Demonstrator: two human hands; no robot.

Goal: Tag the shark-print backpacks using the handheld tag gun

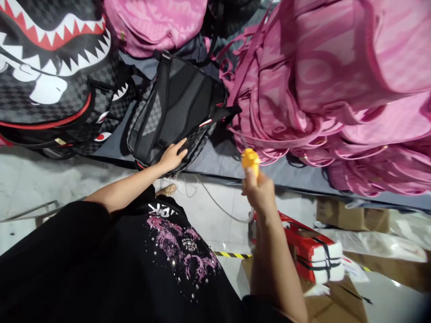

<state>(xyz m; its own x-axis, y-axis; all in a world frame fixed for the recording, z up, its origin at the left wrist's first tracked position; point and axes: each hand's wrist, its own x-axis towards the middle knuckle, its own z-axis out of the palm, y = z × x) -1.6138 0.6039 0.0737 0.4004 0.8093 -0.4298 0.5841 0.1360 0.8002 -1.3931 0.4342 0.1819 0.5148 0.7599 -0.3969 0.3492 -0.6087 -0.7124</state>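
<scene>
A black backpack (182, 101) with grey checks lies on the dark-covered table, its padded back and shoulder straps facing up. My left hand (173, 157) rests on its near end, fingers spread and pressing on the surface. In my right hand (261, 190) is a yellow tool (250, 160), which looks like an air blow gun, with a thin nozzle pointing away from me. The fist is closed around its handle, to the right of the backpack and above the table's near edge. A pale thin hose (222, 208) runs behind my right wrist; where it joins is hidden.
Stacked pink backpacks (323, 76) fill the right side of the table. Black checked bags with shark-mouth prints (60, 45) stand at left, and a pink bag (158, 22) lies behind. Below on the floor are a red-and-white strapped bundle (308, 251) and cardboard (340, 215).
</scene>
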